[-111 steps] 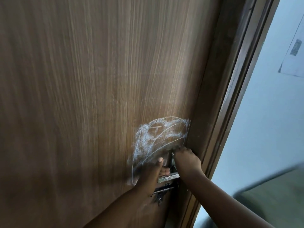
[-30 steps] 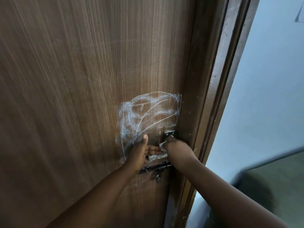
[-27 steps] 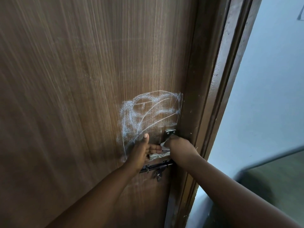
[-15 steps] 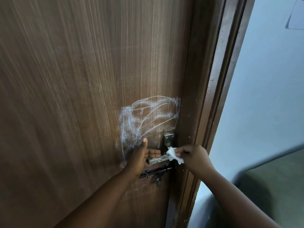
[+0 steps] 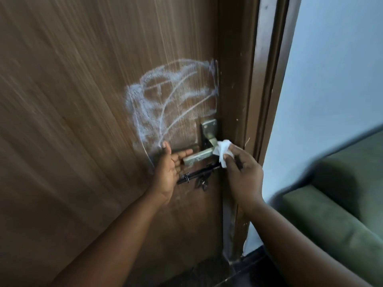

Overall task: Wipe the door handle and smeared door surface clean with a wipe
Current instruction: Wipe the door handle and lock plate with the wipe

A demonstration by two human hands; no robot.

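Observation:
A brown wooden door (image 5: 83, 121) carries a white chalky smear (image 5: 165, 100) above its metal lever handle (image 5: 199, 157). My left hand (image 5: 169, 168) rests against the door at the handle's free end, fingers tucked behind the lever, thumb pointing up. My right hand (image 5: 242, 172) pinches a crumpled white wipe (image 5: 222, 151) and presses it on the handle's pivot end, just below the mounting plate (image 5: 208, 127).
A black sliding bolt (image 5: 199, 174) sits just under the handle. The dark door frame (image 5: 259, 100) runs along the right of the door, beside a pale wall (image 5: 331, 79). A green sofa (image 5: 342, 193) stands at the lower right.
My right hand has pulled back from gripping over the handle and now shows the wipe held in its fingertips against the lever's pivot end. The left hand stays put at the lever.

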